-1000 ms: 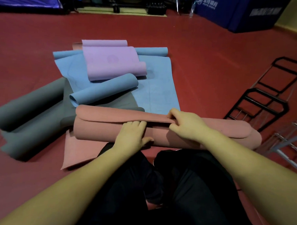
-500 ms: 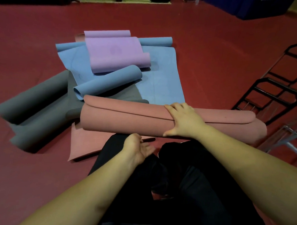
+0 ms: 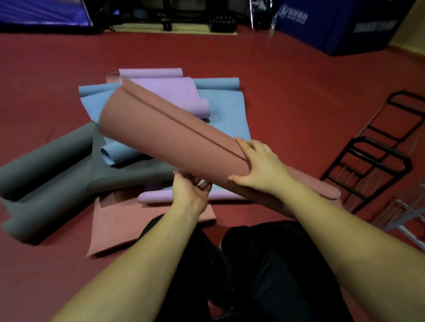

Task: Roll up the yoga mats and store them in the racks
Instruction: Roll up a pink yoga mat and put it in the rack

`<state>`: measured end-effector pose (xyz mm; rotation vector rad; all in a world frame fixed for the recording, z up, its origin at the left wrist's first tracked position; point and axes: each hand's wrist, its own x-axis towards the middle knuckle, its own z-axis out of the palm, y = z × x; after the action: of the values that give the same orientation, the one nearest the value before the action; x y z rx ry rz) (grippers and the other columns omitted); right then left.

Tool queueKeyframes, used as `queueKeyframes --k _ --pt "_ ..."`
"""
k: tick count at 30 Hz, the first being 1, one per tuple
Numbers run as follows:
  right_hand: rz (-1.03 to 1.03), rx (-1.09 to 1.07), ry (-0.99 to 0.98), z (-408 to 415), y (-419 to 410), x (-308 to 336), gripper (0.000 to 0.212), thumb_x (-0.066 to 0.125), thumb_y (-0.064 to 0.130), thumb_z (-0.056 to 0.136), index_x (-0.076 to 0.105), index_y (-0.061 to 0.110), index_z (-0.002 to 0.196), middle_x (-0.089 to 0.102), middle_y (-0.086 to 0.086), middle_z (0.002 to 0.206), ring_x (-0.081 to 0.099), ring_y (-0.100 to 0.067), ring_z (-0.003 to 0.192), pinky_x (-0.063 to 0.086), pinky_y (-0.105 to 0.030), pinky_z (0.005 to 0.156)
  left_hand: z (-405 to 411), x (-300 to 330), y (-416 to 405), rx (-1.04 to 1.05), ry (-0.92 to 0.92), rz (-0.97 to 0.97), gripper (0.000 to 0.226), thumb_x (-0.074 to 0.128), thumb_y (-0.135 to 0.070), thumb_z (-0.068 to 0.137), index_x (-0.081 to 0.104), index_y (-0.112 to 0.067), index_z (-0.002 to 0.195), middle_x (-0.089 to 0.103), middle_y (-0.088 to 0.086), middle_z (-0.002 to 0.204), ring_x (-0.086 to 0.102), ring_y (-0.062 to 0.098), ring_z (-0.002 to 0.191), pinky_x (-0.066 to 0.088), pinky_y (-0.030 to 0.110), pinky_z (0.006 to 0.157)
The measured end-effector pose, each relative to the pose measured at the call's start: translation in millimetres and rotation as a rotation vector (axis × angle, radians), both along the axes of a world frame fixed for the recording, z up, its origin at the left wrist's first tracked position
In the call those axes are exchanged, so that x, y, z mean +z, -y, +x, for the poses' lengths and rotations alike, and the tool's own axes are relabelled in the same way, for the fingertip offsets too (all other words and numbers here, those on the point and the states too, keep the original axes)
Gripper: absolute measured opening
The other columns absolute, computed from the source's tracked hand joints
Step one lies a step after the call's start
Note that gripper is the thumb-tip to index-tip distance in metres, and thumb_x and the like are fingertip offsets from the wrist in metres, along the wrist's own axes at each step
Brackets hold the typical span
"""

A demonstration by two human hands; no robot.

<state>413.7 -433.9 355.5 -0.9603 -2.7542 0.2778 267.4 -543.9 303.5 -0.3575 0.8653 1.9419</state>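
A rolled salmon-pink yoga mat [image 3: 169,132] is lifted off the floor, its left end tilted up and away from me. My right hand [image 3: 262,165] grips it from above near its middle, fingers over the flap seam. My left hand [image 3: 190,191] holds it from underneath, palm up. Its right end [image 3: 327,190] is partly hidden behind my right arm. A black metal rack [image 3: 367,158] lies on the floor at the right.
Loose mats lie in a pile ahead: grey [image 3: 48,168], blue [image 3: 228,113], purple [image 3: 175,91], another salmon one [image 3: 121,225] flat by my knees. A silver frame [image 3: 408,215] stands at the right edge. Blue padded blocks [image 3: 334,22] line the far wall. My legs are folded below.
The pink roll has been lifted off the floor and swung, its left end rising. My left hand moved from my lap to under the roll. The right hand kept its hold.
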Motion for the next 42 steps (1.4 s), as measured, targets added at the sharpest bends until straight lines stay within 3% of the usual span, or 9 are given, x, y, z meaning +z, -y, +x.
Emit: queueKeyframes --k 5,13,20,23,28,32,35,38,42 --pt "-0.256 0.006 -0.278 -21.2 -14.8 50.2 0.097 0.074 0.037 0.084 0.011 0.026 0.158 0.024 -0.001 0.158 0.027 -0.015 0.143 0.024 -0.023 0.112 -28.2 79.8 -39.6 -0.046 -0.235 0.008 0.023 0.057 -0.041 0.095 0.069 -0.022 0.091 0.072 0.000 0.096 0.065 0.022 0.098 0.049 0.038 0.102" --pt "-0.743 -0.310 -0.953 -54.3 -15.6 71.7 0.063 0.021 0.057 0.102 0.046 0.017 0.144 0.051 0.005 0.138 0.046 -0.012 0.128 0.030 -0.026 0.108 -7.0 113.6 -56.2 -0.088 -0.460 -0.018 0.045 0.042 -0.054 0.100 0.072 -0.020 0.106 0.077 -0.002 0.099 0.068 0.018 0.100 0.052 0.034 0.094" --pt "-0.925 -0.491 -0.914 -42.8 -46.9 -47.8 0.102 0.023 0.101 0.064 0.045 0.040 0.143 0.053 0.017 0.141 0.047 -0.008 0.133 0.030 -0.042 0.117 15.7 46.2 -56.1 -0.214 -0.514 -0.136 0.027 0.046 -0.028 0.100 0.069 -0.019 0.090 0.072 -0.009 0.067 0.062 0.008 0.067 0.047 0.015 0.052" --pt "-0.993 -0.591 -0.869 -32.6 -57.2 -94.4 0.104 0.028 0.102 0.062 0.048 0.039 0.141 0.056 0.016 0.137 0.050 -0.009 0.130 0.034 -0.041 0.115 18.8 14.4 -58.5 -0.277 -0.511 -0.237 0.029 0.045 -0.032 0.097 0.068 -0.018 0.085 0.070 -0.008 0.063 0.059 0.013 0.068 0.046 0.026 0.060" --pt "-1.228 -0.625 -0.871 -20.6 -49.5 -120.0 0.075 0.024 0.079 0.090 0.068 0.018 0.090 0.071 0.009 0.073 0.064 -0.005 0.065 0.048 -0.023 0.060 0.8 -29.2 -52.7 -0.297 -0.563 -0.346 0.028 0.051 -0.033 0.089 0.073 -0.018 0.081 0.073 -0.004 0.089 0.063 0.013 0.081 0.045 0.025 0.063" --pt "-1.256 -0.514 -0.992 -22.2 -46.6 -95.6 0.059 0.013 0.047 0.106 0.066 0.021 0.107 0.072 0.009 0.108 0.064 -0.007 0.102 0.047 -0.022 0.095 -9.5 -15.6 -53.1 -0.262 -0.587 -0.212 0.041 0.035 -0.044 0.104 0.069 -0.024 0.091 0.073 -0.015 0.087 0.065 -0.001 0.086 0.046 0.019 0.073" --pt "-1.252 -0.451 -1.023 -25.1 -39.2 -71.5 0.059 0.020 0.054 0.103 0.069 0.020 0.106 0.074 0.004 0.097 0.067 -0.011 0.092 0.054 -0.022 0.076 -1.7 -8.8 -46.5 -0.328 -0.621 -0.166 0.040 0.038 -0.052 0.102 0.068 -0.027 0.092 0.072 -0.024 0.077 0.063 -0.015 0.068 0.045 0.013 0.074" --pt "-1.284 -0.432 -1.063 -21.8 -27.8 -60.5 0.052 0.033 0.056 0.100 0.070 0.019 0.103 0.075 0.003 0.090 0.067 -0.011 0.081 0.053 -0.018 0.058 0.5 -9.1 -38.8 -0.281 -0.680 -0.171 0.036 0.044 -0.047 0.100 0.071 -0.024 0.100 0.074 -0.012 0.102 0.065 0.001 0.097 0.048 0.028 0.093" --pt "-1.301 -0.380 -1.182 -19.5 -7.6 -43.3 0.055 0.049 0.057 0.087 0.069 0.013 0.113 0.072 -0.010 0.111 0.066 -0.023 0.107 0.051 -0.037 0.098 13.0 5.3 -32.7 -0.266 -0.525 0.007 0.053 0.037 -0.047 0.103 0.081 -0.023 0.085 0.076 -0.005 0.101 0.069 0.005 0.093 0.051 0.022 0.084"
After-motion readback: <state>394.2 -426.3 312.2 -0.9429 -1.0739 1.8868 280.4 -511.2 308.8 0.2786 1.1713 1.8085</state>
